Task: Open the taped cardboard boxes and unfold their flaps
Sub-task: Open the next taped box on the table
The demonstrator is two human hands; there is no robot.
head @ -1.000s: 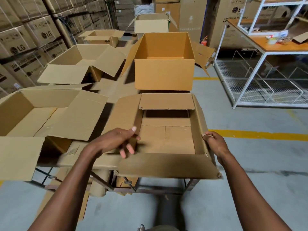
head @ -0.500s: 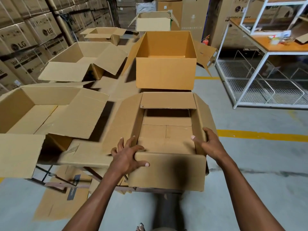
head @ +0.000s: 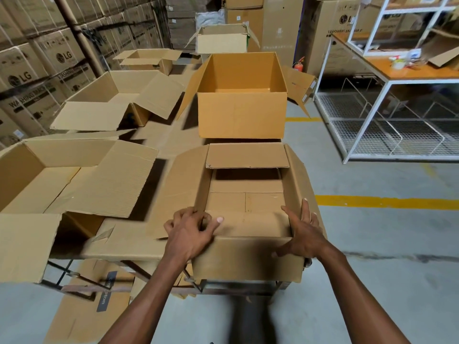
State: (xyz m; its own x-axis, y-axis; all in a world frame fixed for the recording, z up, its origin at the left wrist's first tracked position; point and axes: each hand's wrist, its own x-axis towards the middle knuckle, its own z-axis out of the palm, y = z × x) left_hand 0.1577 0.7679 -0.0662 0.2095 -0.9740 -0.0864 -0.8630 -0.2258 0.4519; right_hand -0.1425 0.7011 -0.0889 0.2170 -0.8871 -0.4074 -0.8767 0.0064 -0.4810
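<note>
— Hands, as we log them: left hand [head: 190,234] curled over the near-left corner of the open box [head: 246,259], thumb on its folded-in near flap [head: 250,223]; right hand [head: 301,234] spread flat on the near-right corner.

— Box location: we enter it at the worktop's [head: 124,247] near edge — a deeper open box [head: 242,117] just behind.

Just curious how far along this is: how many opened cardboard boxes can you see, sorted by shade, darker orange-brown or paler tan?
Orange-brown open box: 1
Paler tan open boxes: 5
Total: 6
</note>
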